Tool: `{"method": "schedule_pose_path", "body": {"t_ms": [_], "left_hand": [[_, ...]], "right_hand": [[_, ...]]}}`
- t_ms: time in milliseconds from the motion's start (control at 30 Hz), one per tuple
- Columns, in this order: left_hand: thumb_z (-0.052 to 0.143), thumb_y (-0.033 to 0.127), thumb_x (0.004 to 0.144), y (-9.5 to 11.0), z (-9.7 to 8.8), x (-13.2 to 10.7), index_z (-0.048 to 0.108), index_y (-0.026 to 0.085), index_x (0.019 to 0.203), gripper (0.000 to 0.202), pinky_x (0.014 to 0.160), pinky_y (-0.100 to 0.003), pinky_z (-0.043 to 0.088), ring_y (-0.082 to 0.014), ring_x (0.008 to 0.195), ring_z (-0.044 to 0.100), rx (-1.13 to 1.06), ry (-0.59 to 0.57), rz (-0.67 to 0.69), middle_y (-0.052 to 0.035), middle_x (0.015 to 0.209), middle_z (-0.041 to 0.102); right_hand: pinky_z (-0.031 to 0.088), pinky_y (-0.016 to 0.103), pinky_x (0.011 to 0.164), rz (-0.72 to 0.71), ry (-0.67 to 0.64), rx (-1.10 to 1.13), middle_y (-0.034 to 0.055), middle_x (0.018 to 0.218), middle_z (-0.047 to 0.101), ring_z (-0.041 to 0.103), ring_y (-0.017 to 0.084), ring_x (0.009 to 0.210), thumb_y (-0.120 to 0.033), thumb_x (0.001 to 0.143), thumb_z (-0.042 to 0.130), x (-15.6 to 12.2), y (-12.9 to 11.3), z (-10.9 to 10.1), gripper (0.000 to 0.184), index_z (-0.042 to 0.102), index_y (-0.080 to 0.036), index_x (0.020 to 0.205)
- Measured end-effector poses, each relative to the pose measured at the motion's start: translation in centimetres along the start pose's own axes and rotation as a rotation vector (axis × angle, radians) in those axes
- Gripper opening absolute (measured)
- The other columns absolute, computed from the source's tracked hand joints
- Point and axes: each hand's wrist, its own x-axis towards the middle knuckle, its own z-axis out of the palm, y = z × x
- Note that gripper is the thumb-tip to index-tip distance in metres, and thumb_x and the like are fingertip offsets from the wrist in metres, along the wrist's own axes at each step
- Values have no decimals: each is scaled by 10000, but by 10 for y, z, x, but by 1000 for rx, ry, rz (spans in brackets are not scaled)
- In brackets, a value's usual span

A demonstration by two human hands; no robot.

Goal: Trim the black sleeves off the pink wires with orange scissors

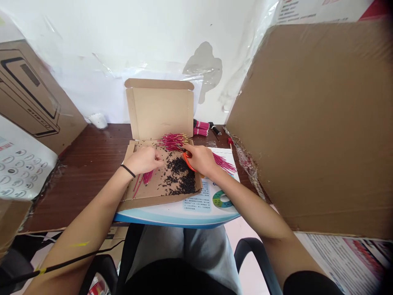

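My left hand [143, 160] is closed over the left part of an open cardboard box [159, 107], thumb and fingers drawn together; what they pinch I cannot make out. Some pink wires [147, 177] show just below it, partly hidden by the hand. My right hand [201, 159] grips scissors [188, 161] with orange handles at the box's right side, their dark blades pointing left. Beyond the blades lies a heap of pink wires with yellowish ends [175, 141]. Many short black pieces [181, 180] are scattered over the box floor.
More pink wires [224, 163] lie right of the box, on a printed sheet [199, 209]. Pink bundles [201, 128] and a black bundle [215, 129] sit behind. Large cartons [316, 123] flank the brown table [89, 164]. A white roll [98, 121] stands back left.
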Motion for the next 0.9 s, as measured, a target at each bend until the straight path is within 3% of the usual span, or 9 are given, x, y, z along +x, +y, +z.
{"method": "schedule_pose_path", "body": {"t_ms": [100, 200, 333, 433, 633, 900], "left_hand": [[578, 331, 705, 4, 7, 7, 646, 190, 641, 169, 573, -267, 411, -138, 560, 528, -405, 45, 127, 7, 604, 625], [598, 368, 730, 10, 22, 13, 634, 175, 652, 212, 532, -248, 382, -110, 533, 466, -720, 165, 181, 17, 576, 572], [650, 358, 719, 17, 39, 16, 618, 171, 698, 191, 517, -236, 387, -95, 530, 457, -1047, 340, 184, 21, 607, 558], [689, 343, 707, 22, 41, 14, 610, 171, 720, 190, 532, -230, 422, -91, 544, 485, -1146, 394, 214, 22, 622, 561], [687, 347, 749, 30, 40, 6, 602, 173, 760, 194, 546, -243, 490, -102, 550, 556, -1141, 379, 244, 8, 642, 600], [676, 370, 771, 31, 37, 3, 615, 174, 812, 209, 589, -254, 496, -121, 634, 593, -1118, 343, 235, -11, 695, 631]], "right_hand": [[426, 283, 667, -10, -2, 470, 15, 775, 686, 596, 147, 704, -341, 839, 631, -1, -3, 4, 235, 708, -203, 1012], [475, 299, 712, -16, -60, 896, -9, 758, 658, 592, 130, 695, -340, 782, 690, -2, -8, 7, 243, 677, -199, 980], [507, 347, 815, 33, -85, 1169, -25, 767, 661, 624, 142, 744, -280, 686, 775, -3, -12, 4, 514, 603, -226, 1167], [519, 375, 856, 63, -104, 1237, -29, 768, 666, 640, 152, 767, -262, 680, 772, -3, -12, 1, 646, 538, -239, 1282], [537, 378, 850, 108, -158, 1317, -25, 794, 654, 666, 162, 780, -269, 662, 773, -4, -15, 3, 698, 523, -233, 1313], [556, 369, 783, 152, -158, 1186, -15, 778, 655, 667, 175, 762, -290, 700, 751, -3, -14, 2, 740, 473, -254, 1386]]}}
